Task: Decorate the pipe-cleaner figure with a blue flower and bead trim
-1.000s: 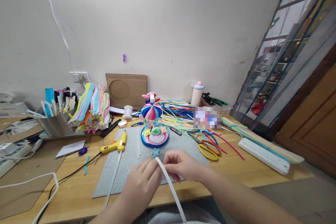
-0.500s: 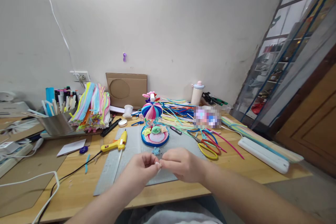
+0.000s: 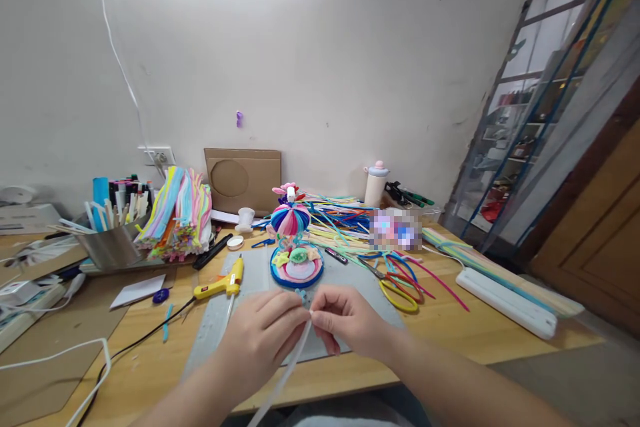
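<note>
My left hand [image 3: 267,327] and my right hand [image 3: 345,320] meet above the front of the grey mat [image 3: 205,347], fingertips pinched together. Between them they hold the end of a long, thin white strip [image 3: 285,377] that looks like a pipe cleaner; its rest hangs down toward the bottom edge, blurred. The held tip is mostly covered by fingers. Just beyond, a small light-blue flower-like piece [image 3: 301,294] is partly hidden by my fingers. Behind it stands a colourful fuzzy ornament with a striped dome [image 3: 291,219] over a round blue-rimmed base [image 3: 300,281].
A yellow glue gun [image 3: 220,283] lies on the left, its black cord trailing forward. Scissors [image 3: 400,293] and loose pipe cleaners [image 3: 340,213] lie right and behind. Farther off are a bottle [image 3: 376,185], a white bar-shaped device [image 3: 507,303] and a metal pot of sticks [image 3: 113,243].
My hands have turned about the pinch point, the left now palm-down and the right with curled fingers showing. The long white strip has come into sight below them. The view has tilted slightly upward.
</note>
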Action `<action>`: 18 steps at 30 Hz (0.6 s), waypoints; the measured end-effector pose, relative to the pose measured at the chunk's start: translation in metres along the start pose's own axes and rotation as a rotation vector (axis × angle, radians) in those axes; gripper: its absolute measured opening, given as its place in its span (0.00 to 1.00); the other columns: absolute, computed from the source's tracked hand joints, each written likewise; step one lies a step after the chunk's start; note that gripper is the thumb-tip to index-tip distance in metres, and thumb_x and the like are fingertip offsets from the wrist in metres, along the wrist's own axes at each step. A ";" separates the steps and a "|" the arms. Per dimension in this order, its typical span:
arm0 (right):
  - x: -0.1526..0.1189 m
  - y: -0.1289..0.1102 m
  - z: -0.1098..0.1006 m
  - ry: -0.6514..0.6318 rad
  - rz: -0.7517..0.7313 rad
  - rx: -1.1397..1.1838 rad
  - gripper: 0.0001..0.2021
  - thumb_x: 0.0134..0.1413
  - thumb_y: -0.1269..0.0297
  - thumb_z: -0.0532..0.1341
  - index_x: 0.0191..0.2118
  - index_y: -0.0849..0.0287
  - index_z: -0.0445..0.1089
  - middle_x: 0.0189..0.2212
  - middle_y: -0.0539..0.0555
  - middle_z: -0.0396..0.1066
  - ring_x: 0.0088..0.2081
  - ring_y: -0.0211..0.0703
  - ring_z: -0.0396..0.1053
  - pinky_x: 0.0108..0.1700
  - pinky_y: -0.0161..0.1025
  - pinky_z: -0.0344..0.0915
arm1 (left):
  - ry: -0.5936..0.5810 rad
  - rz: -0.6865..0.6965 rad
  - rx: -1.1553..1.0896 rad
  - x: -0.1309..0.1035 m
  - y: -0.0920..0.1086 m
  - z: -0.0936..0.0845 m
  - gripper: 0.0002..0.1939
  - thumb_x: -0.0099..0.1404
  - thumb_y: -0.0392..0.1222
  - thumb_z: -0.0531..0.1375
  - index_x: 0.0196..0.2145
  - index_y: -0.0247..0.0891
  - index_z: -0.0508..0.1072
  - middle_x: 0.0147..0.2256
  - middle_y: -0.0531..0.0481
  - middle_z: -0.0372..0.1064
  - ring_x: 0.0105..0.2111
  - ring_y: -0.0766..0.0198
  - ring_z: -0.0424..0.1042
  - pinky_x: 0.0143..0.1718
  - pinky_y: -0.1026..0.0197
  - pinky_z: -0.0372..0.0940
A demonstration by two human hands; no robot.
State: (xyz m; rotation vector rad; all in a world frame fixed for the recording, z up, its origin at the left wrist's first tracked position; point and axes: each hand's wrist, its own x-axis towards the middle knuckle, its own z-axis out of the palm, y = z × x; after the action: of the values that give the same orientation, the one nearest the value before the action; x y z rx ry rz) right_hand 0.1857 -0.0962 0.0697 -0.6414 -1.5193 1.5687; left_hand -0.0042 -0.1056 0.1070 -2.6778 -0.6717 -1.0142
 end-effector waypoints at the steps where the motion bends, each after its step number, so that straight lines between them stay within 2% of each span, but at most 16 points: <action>1: -0.001 0.000 0.001 -0.001 0.022 0.023 0.17 0.49 0.52 0.64 0.28 0.61 0.62 0.14 0.43 0.61 0.13 0.30 0.59 0.14 0.26 0.53 | 0.016 0.026 0.016 0.000 0.001 0.001 0.08 0.62 0.30 0.56 0.38 0.37 0.70 0.34 0.48 0.72 0.32 0.64 0.67 0.34 0.62 0.61; 5: -0.004 0.000 0.002 -0.018 0.085 0.043 0.17 0.48 0.53 0.64 0.27 0.61 0.62 0.14 0.43 0.62 0.12 0.29 0.59 0.13 0.25 0.52 | 0.016 0.054 0.026 -0.004 0.006 0.005 0.07 0.62 0.29 0.54 0.36 0.35 0.69 0.32 0.46 0.71 0.31 0.63 0.67 0.33 0.62 0.62; 9: -0.008 0.003 0.004 0.006 0.135 -0.001 0.18 0.47 0.50 0.64 0.26 0.61 0.61 0.14 0.43 0.61 0.12 0.29 0.58 0.13 0.26 0.54 | -0.065 -0.050 -0.005 -0.012 0.011 0.011 0.06 0.62 0.30 0.52 0.34 0.37 0.68 0.33 0.46 0.70 0.32 0.62 0.67 0.34 0.62 0.61; 11: -0.010 0.006 0.004 0.027 0.148 -0.044 0.19 0.47 0.49 0.63 0.27 0.60 0.61 0.15 0.43 0.60 0.13 0.30 0.57 0.14 0.27 0.54 | -0.120 -0.146 -0.063 -0.012 0.013 0.015 0.07 0.62 0.30 0.52 0.33 0.37 0.68 0.32 0.47 0.70 0.32 0.62 0.67 0.33 0.63 0.61; 14: -0.013 0.009 0.002 0.071 0.056 -0.258 0.15 0.53 0.52 0.59 0.28 0.60 0.62 0.16 0.44 0.58 0.15 0.31 0.57 0.17 0.28 0.54 | -0.211 -0.428 -0.264 -0.008 0.013 0.022 0.06 0.58 0.30 0.53 0.29 0.37 0.68 0.27 0.50 0.67 0.28 0.65 0.65 0.28 0.66 0.58; 16: -0.015 0.012 -0.002 0.087 -0.134 -0.525 0.13 0.58 0.58 0.55 0.27 0.60 0.63 0.18 0.47 0.60 0.20 0.34 0.60 0.22 0.31 0.57 | -0.254 -0.682 -0.444 -0.001 0.012 0.026 0.05 0.55 0.32 0.54 0.24 0.36 0.67 0.23 0.53 0.64 0.24 0.67 0.63 0.25 0.66 0.56; 18: -0.015 0.015 -0.010 0.047 -0.360 -0.762 0.12 0.61 0.63 0.51 0.28 0.60 0.65 0.23 0.51 0.64 0.26 0.37 0.63 0.29 0.34 0.59 | -0.297 -0.924 -0.698 0.005 0.008 0.032 0.04 0.52 0.34 0.56 0.22 0.36 0.67 0.18 0.55 0.61 0.21 0.68 0.60 0.23 0.66 0.53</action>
State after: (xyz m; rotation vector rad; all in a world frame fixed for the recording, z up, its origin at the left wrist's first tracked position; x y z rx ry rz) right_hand 0.1990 -0.1023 0.0508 -0.7478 -2.0621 0.6733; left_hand 0.0212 -0.1005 0.0866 -3.1481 -2.0805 -1.1854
